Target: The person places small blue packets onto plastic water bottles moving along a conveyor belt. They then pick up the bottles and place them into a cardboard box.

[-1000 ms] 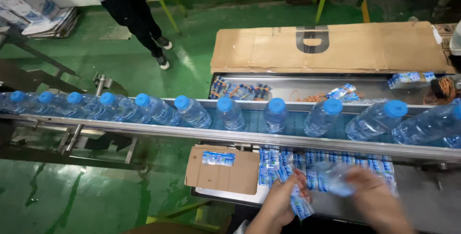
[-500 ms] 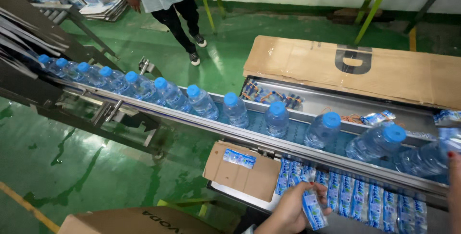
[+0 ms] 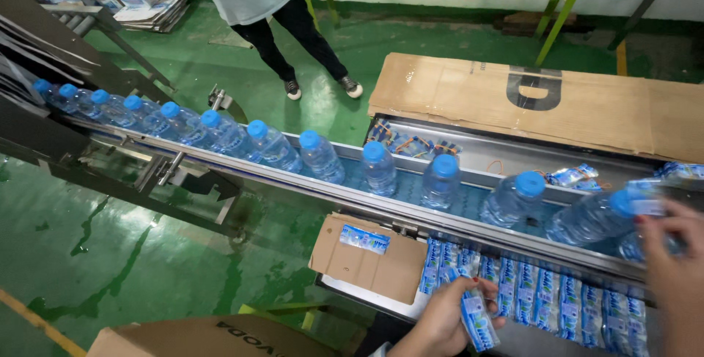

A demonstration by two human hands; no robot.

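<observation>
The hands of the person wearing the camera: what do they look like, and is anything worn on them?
Both hands are bare, with no gloves, rings or watch visible. The left hand shows a red-painted nail. The right hand also has a red-painted nail. No sleeves reach into view.

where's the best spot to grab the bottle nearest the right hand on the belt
Take the bottle around its clear body just under the blue cap, coming from the near side. It leans toward the right hand, the far rail blocks the back, and neighbouring bottles stand apart, leaving room.
</observation>
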